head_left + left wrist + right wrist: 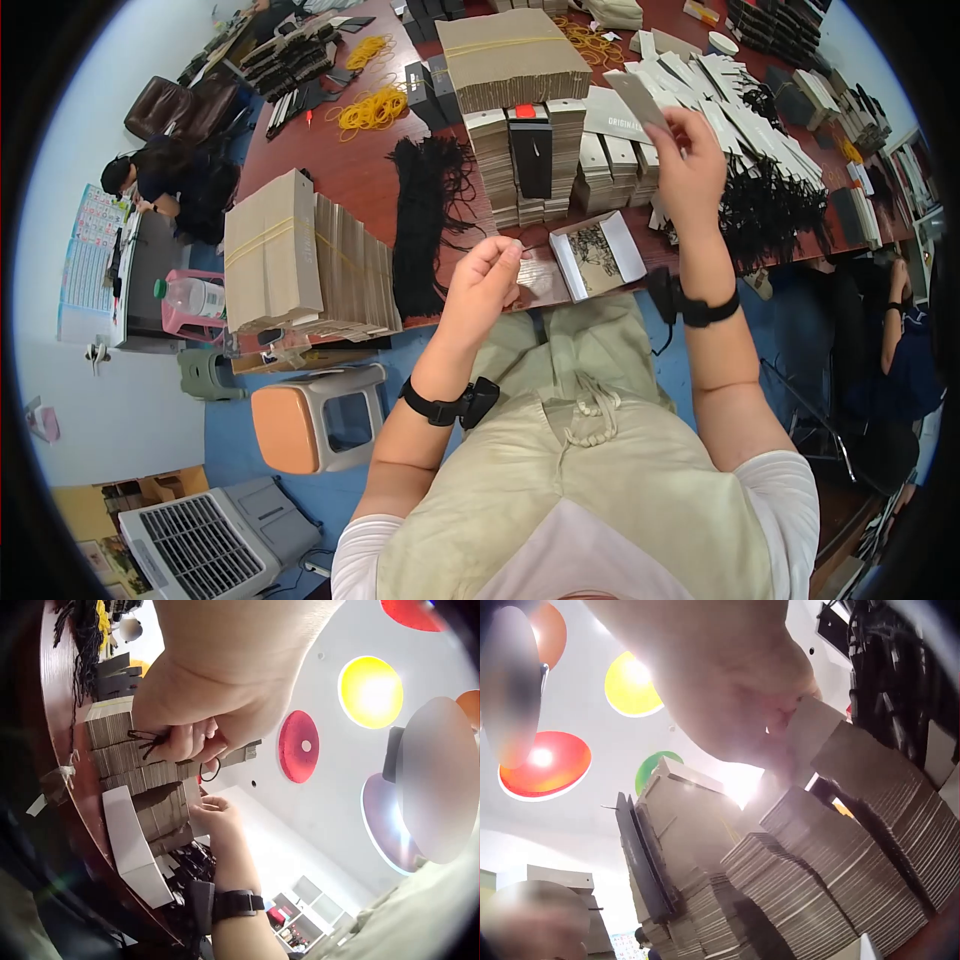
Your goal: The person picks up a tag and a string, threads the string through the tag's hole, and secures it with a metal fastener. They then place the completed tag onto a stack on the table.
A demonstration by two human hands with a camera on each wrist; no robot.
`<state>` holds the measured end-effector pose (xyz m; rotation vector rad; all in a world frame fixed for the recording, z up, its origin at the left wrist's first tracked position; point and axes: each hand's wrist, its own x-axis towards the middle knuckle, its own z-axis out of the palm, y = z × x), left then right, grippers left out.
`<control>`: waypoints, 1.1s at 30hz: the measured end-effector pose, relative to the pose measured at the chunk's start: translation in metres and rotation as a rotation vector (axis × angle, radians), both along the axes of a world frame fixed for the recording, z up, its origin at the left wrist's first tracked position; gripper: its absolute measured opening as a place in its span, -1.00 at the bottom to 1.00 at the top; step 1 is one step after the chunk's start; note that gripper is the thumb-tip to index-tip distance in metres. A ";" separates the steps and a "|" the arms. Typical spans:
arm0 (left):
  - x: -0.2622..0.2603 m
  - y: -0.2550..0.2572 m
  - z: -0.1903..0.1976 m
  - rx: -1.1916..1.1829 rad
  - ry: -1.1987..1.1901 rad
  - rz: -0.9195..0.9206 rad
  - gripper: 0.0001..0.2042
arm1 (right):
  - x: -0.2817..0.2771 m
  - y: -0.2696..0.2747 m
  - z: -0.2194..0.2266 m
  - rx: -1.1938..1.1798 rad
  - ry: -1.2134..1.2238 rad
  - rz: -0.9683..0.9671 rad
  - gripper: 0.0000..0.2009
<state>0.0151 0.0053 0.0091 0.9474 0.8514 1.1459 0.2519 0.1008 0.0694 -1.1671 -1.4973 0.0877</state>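
My left hand is over the table's front edge, thumb and index finger pinching a thin black cord. A loop of the cord hangs past the fingers in the left wrist view. My right hand is raised farther out to the right and grips a grey card tag by its lower end. Below it stand several stacks of similar tags. Between the hands, at the table edge, sits an open white box with loose dark cords inside.
Tall banded card stacks rise in the centre, another banded stack at left. Black strings lie beside it. Corded white tags heap at right. Yellow rubber bands lie behind. Two other people are nearby; a stool stands left.
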 end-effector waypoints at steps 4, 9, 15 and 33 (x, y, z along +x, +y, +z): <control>-0.001 0.004 0.015 0.109 0.011 0.065 -0.82 | -0.037 -0.032 -0.010 -0.344 0.402 0.757 -0.87; 0.006 0.009 0.046 0.267 0.038 0.077 -0.83 | -0.061 -0.035 -0.029 -0.482 0.536 0.742 -0.89; 0.016 0.018 0.071 0.339 0.026 0.096 -0.83 | -0.070 -0.045 -0.026 -0.491 0.701 0.734 -0.90; 0.005 0.028 0.036 0.161 0.134 0.211 -0.86 | -0.087 -0.025 -0.031 0.127 0.003 0.057 -0.77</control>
